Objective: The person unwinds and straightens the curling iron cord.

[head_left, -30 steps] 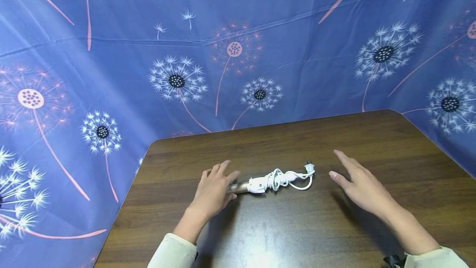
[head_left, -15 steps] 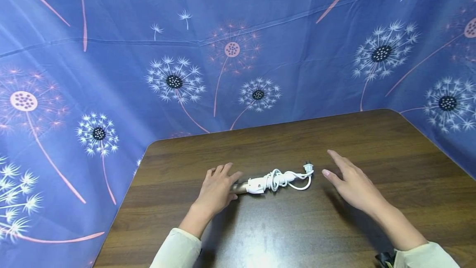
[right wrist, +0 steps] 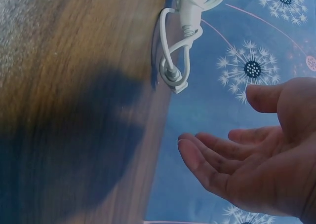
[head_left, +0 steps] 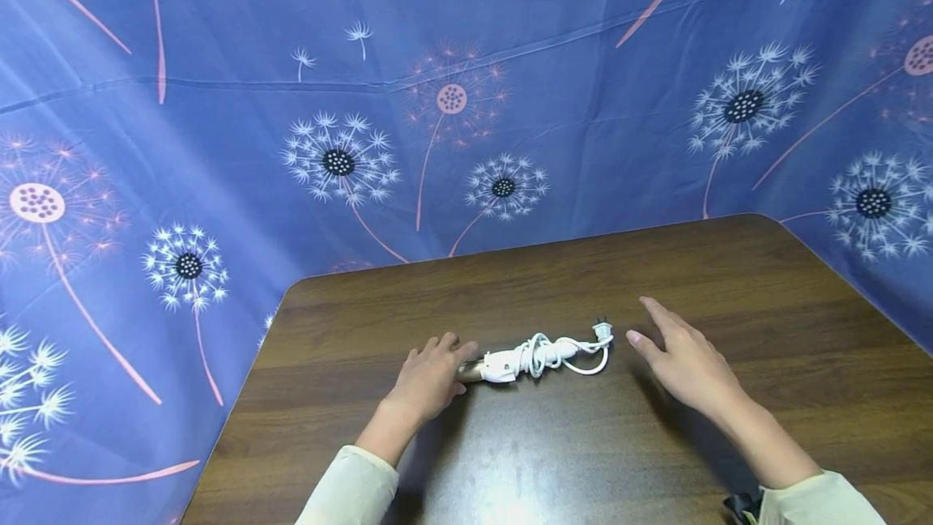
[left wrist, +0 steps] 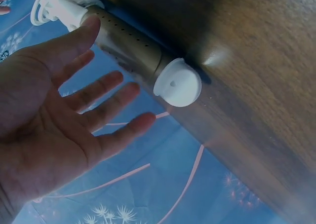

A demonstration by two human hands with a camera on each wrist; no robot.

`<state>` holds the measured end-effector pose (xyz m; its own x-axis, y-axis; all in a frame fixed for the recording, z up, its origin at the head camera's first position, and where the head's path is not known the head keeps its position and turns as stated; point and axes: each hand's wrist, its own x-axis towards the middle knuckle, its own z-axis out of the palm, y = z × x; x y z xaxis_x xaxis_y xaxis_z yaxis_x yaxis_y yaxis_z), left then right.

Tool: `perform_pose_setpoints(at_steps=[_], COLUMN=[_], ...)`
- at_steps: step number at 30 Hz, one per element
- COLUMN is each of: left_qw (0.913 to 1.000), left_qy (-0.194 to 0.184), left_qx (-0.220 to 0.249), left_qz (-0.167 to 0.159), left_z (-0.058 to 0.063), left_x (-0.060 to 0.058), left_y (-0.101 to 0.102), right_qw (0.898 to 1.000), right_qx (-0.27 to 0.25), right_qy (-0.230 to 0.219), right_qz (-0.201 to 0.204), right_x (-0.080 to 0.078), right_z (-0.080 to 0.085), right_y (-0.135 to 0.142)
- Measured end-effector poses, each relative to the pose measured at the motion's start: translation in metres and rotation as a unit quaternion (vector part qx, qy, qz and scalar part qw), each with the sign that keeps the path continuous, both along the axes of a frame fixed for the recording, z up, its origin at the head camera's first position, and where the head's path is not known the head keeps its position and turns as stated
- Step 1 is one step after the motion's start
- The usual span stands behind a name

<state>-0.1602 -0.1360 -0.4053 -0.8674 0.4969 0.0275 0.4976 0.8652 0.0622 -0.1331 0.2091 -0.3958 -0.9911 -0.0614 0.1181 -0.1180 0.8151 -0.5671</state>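
A hair styling iron [head_left: 500,364] lies across the middle of the table, its white handle wound with its own white cord. The two-prong plug [head_left: 602,330] is at its right end. In the left wrist view I see its gold barrel [left wrist: 131,44], dotted with small holes, and a white end cap [left wrist: 181,83]. My left hand [head_left: 430,379] is over the barrel end with fingers spread; whether the thumb touches the barrel I cannot tell. To the right of the plug, apart from it, my right hand [head_left: 688,363] hovers with fingers extended and holds nothing.
The brown wood-grain table [head_left: 583,444] has rounded far corners. Behind and beside it hangs a blue dandelion-print cloth [head_left: 554,96]. Light glares on the tabletop near the front. A black item [head_left: 742,506] shows at my right cuff.
My right hand has shifted slightly left, closer to the plug. My left hand has moved slightly right and down along the barrel. The styling iron stays in place; the view has turned a little.
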Motion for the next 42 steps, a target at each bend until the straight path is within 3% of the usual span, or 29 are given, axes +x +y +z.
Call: perform_pose_setpoints(at_steps=[11, 27, 42], left_qw=[0.9978, 0.9976, 0.9932], left_qy=[0.044, 0.042, 0.088], left_qx=[-0.025, -0.051, -0.069], left_qz=[-0.043, -0.021, -0.032], left_z=[-0.003, -0.013, -0.017], left_x=[0.002, 0.002, -0.003], left_y=[0.007, 0.010, 0.011], right_qw=[1.000, 1.000, 1.000], right_qx=[-0.002, -0.008, -0.010], right_qy=[-0.007, -0.007, -0.004], right_qz=[-0.001, -0.003, -0.010], right_x=[0.000, 0.001, -0.001], right_z=[-0.001, -0.004, -0.008], right_y=[-0.002, -0.003, -0.002])
